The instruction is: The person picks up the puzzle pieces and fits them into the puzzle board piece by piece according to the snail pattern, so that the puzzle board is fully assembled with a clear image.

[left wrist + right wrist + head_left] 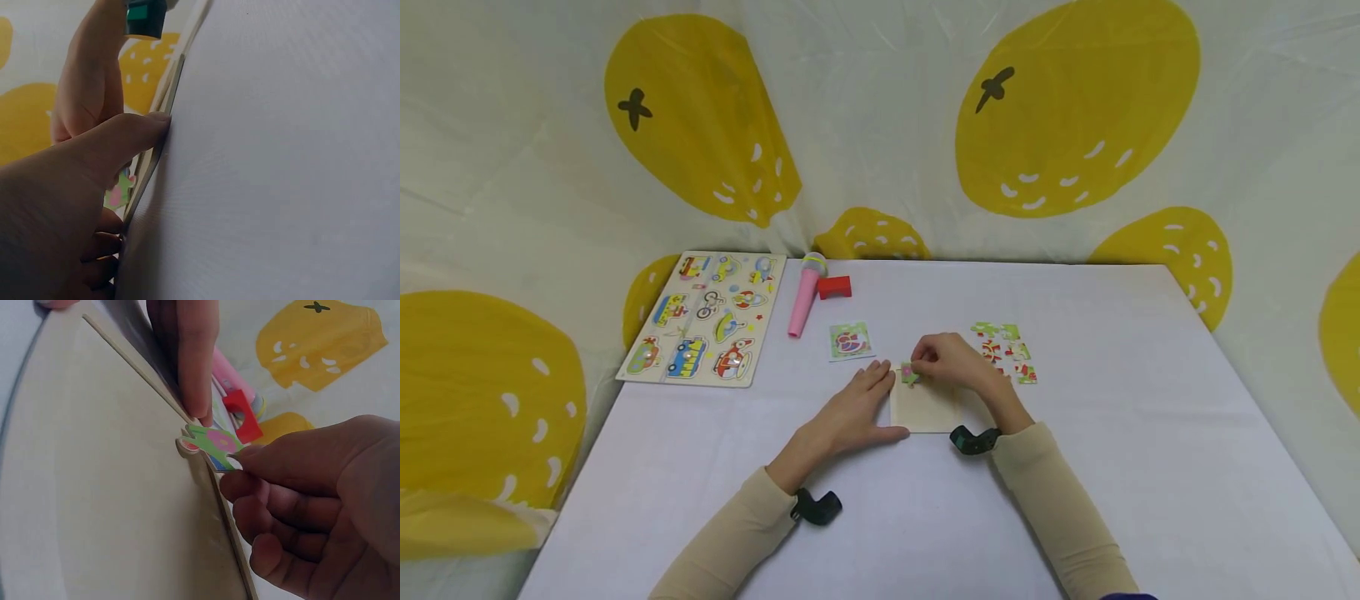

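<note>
A pale wooden puzzle tray (928, 412) with a thin raised rim lies on the white table. My left hand (846, 412) rests along its left side, fingers extended toward the upper left corner. The left thumb (140, 129) touches the tray's near edge. Between thumb and fingertips, my right hand (958, 364) pinches a green jigsaw piece (215, 440) with a pink flower. That piece is tilted at the tray's upper left part, close to the left fingertips. The rest of the tray floor in view is bare wood.
Loose jigsaw pieces (1018, 352) lie right of the tray. A square picture card (850, 342) is beyond the left hand. Farther back are a red block (835, 287), a pink toy microphone (805, 300) and a vehicle peg puzzle (703, 321).
</note>
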